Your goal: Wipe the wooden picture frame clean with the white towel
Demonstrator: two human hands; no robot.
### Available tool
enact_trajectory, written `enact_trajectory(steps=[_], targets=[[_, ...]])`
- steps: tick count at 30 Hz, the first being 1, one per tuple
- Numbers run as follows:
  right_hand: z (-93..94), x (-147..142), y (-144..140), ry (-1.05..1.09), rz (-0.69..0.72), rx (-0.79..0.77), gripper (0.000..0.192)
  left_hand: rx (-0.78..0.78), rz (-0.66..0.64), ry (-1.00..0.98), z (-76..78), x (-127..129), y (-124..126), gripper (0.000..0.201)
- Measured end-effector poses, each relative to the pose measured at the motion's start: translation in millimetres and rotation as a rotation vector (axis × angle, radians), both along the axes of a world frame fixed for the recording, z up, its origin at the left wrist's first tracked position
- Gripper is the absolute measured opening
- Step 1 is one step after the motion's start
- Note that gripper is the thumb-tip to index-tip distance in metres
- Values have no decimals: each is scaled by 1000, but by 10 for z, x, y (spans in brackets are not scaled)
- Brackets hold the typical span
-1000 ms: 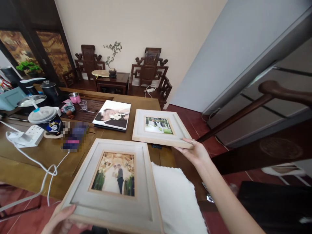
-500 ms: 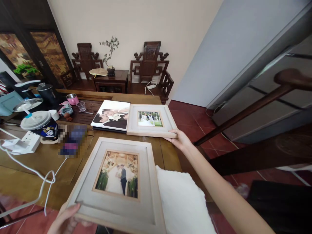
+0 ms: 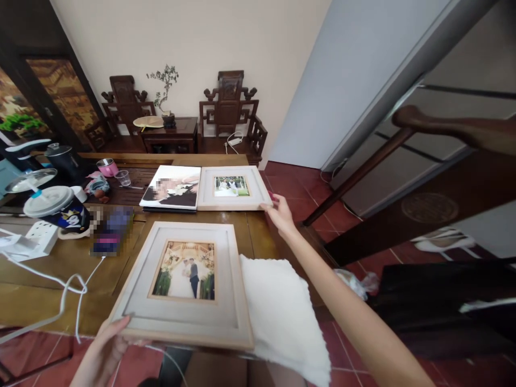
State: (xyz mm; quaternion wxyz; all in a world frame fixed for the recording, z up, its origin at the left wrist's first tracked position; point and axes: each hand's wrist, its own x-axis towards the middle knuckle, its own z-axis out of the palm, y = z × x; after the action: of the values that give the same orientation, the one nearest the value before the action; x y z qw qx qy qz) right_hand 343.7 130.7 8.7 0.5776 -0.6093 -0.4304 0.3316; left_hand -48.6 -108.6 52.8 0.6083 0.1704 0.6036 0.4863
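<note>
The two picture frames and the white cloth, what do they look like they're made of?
Large frame in the left hand: seemingly pale wood with a matte, whitewashed face and bare light edges. Small frame at the right hand: the same look. White cloth: soft, fuzzy fabric with ragged edges, possibly fleece or a towel.

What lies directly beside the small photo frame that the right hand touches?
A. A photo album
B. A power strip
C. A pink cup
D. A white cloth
A: the small photo frame at the right hand lies edge to edge with the photo album.
</note>
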Motion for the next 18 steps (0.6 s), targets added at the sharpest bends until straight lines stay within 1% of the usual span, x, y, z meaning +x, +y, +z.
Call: enact_trajectory(steps=[1,2,4,6,8,9,10,12,15,18], targets=[[51,25,-228,-44,-16,6,38,-22,1,-16,-14,-19,5,15],[99,53,-495,-82,-16,13,36,-31,15,-19,-30,-36,6,13],[178,94,-1103,-147,-16,3,26,-7,53,-5,-59,-59,1,8],[219,77,-1709,-194,-40,-42,25,23,65,2,-83,-81,-8,8],[219,-14,-2184,-392,-32,-182,27,-4,45,-6,-100,-115,-9,10],[207,-78,-2345,-478,-55,-220,31,-30,42,-6,-109,-137,-6,12],[190,-144,-2452,-560,-63,-265,33,-41,50,0,-116,-159,0,14],[156,-253,-2528,-657,-78,-328,34,-32,65,2,-132,-193,12,16],[120,-312,-2475,-704,-63,-360,27,9,36,-61,-142,-193,18,14],[93,-253,-2451,-717,-17,-332,22,61,30,-102,-124,-141,11,11]])
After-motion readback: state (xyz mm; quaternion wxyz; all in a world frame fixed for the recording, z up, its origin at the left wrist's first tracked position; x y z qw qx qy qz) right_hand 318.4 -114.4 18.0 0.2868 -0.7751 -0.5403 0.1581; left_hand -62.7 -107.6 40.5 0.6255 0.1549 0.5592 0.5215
